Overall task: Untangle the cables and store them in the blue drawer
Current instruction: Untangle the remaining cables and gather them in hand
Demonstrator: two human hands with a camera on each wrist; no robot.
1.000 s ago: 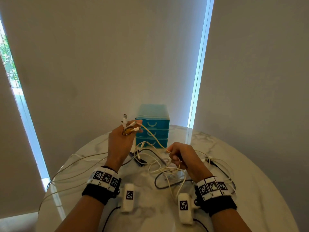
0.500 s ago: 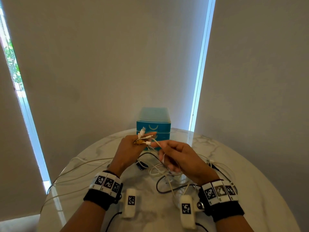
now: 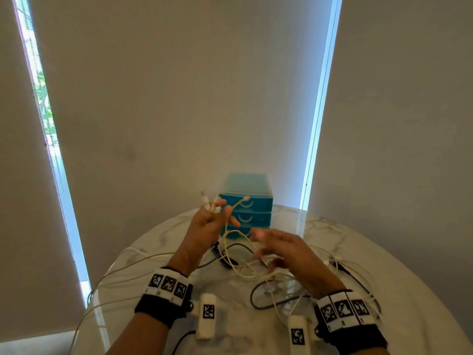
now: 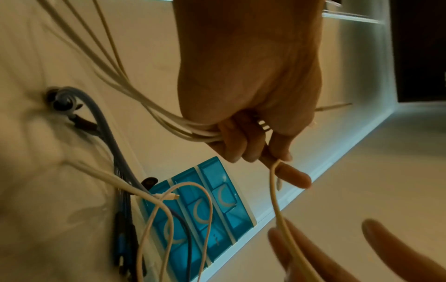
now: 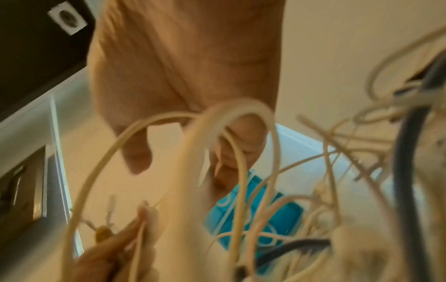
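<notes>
Room: pale blinds (image 3: pixel 179 98) fill the upper frame, with bright window slits at the far left and right of centre; a round marble table (image 3: pixel 384 252) spans the lower half
Drawer unit: a blue drawer (image 3: pixel 246 204) stack stands at the table's back edge, centre frame, all three fronts closed
Cables: a loose tangle of cables (image 3: pixel 256 270) lies mid-frame in front of the stack, white and cream strands crossed by a dark cable (image 3: pixel 258 303); more white runs trail off the lower left edge of the table
Left hand: the left hand (image 3: pixel 207 226) is raised left of the stack, fingers curled round a bunch of white cable ends, plugs poking up above them; a cream cable (image 4: pixel 275 192) passes between its fingertips
Right hand: the right hand (image 3: pixel 289 252) hovers over the tangle with fingers spread, apparently holding nothing
Handling: the cables look light, limp and prone to snagging, so pulling hard would likely tighten knots
Grip: better taken near a plug, then fed out loop by loop; plug ends look the most breakable part
Progress: nothing stored yet
</notes>
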